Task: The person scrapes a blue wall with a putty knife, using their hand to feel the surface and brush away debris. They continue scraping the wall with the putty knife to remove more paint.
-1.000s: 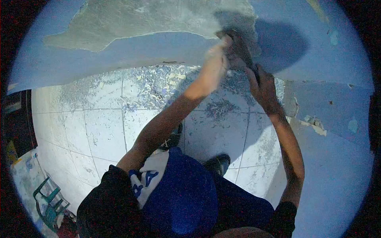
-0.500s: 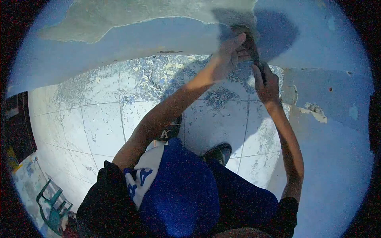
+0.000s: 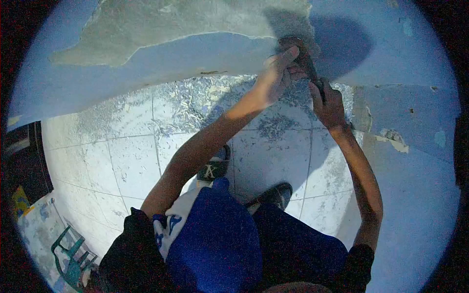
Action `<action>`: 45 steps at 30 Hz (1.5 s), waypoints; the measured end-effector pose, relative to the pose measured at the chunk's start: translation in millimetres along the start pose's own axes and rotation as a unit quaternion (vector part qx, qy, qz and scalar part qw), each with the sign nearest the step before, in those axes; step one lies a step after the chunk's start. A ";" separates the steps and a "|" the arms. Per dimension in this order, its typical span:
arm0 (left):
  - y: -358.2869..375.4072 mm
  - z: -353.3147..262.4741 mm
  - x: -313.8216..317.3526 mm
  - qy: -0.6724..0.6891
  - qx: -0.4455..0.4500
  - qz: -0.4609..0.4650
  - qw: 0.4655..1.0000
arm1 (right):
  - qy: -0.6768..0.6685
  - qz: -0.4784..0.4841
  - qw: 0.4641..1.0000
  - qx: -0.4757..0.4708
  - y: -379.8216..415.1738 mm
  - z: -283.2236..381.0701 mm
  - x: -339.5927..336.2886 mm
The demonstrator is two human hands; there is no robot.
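My right hand (image 3: 330, 108) is wrapped around the dark handle of a scraper (image 3: 304, 57), its thumb laid along the handle. The scraper's long brown blade slants up and left against the wall. Pinching the blade farther up is my left hand (image 3: 276, 73), with its thumb on top and its fingers curled beside it. The blade's upper end meets the wall (image 3: 205, 49) at the border of a bare grey patch (image 3: 195, 19) where the blue paint is gone. The exact edge in contact is hidden in shadow.
Paint flakes (image 3: 195, 105) litter the white tiled floor (image 3: 268, 156) below the wall. My feet in dark sandals (image 3: 213, 170) stand on the tiles. A green plastic chair (image 3: 71, 254) is at the lower left. A blue wall (image 3: 415, 195) with chipped spots runs along the right.
The whole view has shifted slightly, with the wall and floor sitting lower. Both hands keep hold of the scraper, which stays near the same edge of the grey patch.
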State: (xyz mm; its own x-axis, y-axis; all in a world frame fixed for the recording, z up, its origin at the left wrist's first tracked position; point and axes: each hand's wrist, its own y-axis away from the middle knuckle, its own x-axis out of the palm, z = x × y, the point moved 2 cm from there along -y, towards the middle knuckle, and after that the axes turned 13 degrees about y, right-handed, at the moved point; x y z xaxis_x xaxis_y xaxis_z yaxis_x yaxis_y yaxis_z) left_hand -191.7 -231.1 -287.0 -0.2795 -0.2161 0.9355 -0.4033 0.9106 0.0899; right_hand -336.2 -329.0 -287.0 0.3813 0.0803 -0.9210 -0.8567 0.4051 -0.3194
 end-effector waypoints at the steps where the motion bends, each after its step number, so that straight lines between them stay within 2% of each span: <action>1: -0.7 0.9 -1.2 0.005 0.005 0.003 1.000 | -0.023 0.014 1.000 0.011 0.6 -1.3 0.6; 3: -0.9 -0.5 -2.8 0.006 0.019 -0.005 1.000 | -0.070 0.046 0.996 0.033 -8.6 11.4 -14.3; 5: 0.4 -4.8 -4.8 -0.001 0.034 -0.024 0.999 | 0.000 0.010 0.998 -0.054 -26.6 23.2 -21.1; 6: 0.7 -11.3 -13.4 0.070 0.033 0.028 0.997 | 0.035 -0.007 0.995 -0.096 -34.5 29.8 -22.7; 8: -0.4 -33.6 -32.8 0.210 0.022 0.130 0.969 | -0.006 0.023 0.996 -0.082 -53.0 46.2 -22.2; 11: 28.4 -46.9 -3.6 0.048 0.069 -0.021 0.996 | -0.073 0.024 0.996 -0.050 -31.6 60.1 -3.4; 12: 30.5 -40.7 -15.3 0.079 0.078 -0.073 0.991 | -0.092 0.015 0.995 -0.044 -22.7 64.1 5.6; 14: 31.0 -24.4 -22.0 0.054 0.039 -0.072 0.995 | -0.133 0.095 0.986 0.009 -6.7 63.1 9.3; 16: 33.4 -2.4 -30.0 0.067 0.026 -0.073 0.995 | -0.140 0.124 0.982 0.004 16.1 54.8 16.2; 18: 40.7 3.3 -15.5 -0.013 0.050 -0.047 0.998 | -0.124 0.088 0.988 -0.031 31.0 39.0 18.0; 19: 32.5 10.4 -18.8 -0.015 0.025 -0.012 1.000 | -0.124 0.071 0.989 -0.036 33.1 32.7 16.7; 20: 25.3 13.7 -14.5 -0.018 0.000 0.023 1.000 | -0.148 0.062 0.987 -0.009 33.0 30.4 11.4; 22: 16.0 20.3 -9.7 0.016 -0.050 0.032 0.998 | -0.162 0.074 0.981 0.078 34.3 24.6 0.2; 24: 6.8 29.9 -6.0 0.039 -0.083 0.038 0.995 | -0.141 0.119 0.963 0.198 37.2 18.6 -13.4; 27: -13.6 48.0 -3.2 0.047 -0.088 0.051 0.994 | -0.097 0.042 0.981 0.164 38.3 3.4 -21.3; 31: -21.9 50.7 7.0 0.019 -0.058 0.085 0.995 | 0.055 -0.026 0.998 0.003 39.8 -34.8 -4.3; 34: -23.4 50.1 7.0 0.001 -0.061 0.090 0.994 | 0.103 0.005 0.993 -0.060 36.8 -40.8 -5.3; 37: -26.0 49.9 2.0 -0.030 -0.059 0.086 0.994 | 0.029 0.076 0.996 0.030 30.3 -39.1 -6.7; 40: -24.3 47.6 6.4 -0.052 -0.058 0.071 0.994 | 0.096 0.014 0.995 0.010 29.2 -40.2 -1.9; 43: -25.6 46.4 6.7 -0.052 -0.052 0.077 0.994 | 0.056 0.022 0.998 0.023 26.1 -46.1 6.4; 45: -24.2 44.4 5.9 -0.056 -0.047 0.069 0.995 | 0.116 -0.045 0.992 -0.036 28.6 -57.0 19.1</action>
State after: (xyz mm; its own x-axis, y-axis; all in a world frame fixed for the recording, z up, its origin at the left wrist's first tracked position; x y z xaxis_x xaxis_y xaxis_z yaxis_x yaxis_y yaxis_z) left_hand -222.2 -270.1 -298.8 -0.4245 -0.1210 0.8973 -0.2723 0.9622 0.0009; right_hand -373.2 -367.8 -326.4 0.3735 -0.1687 -0.9122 -0.8487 0.3348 -0.4094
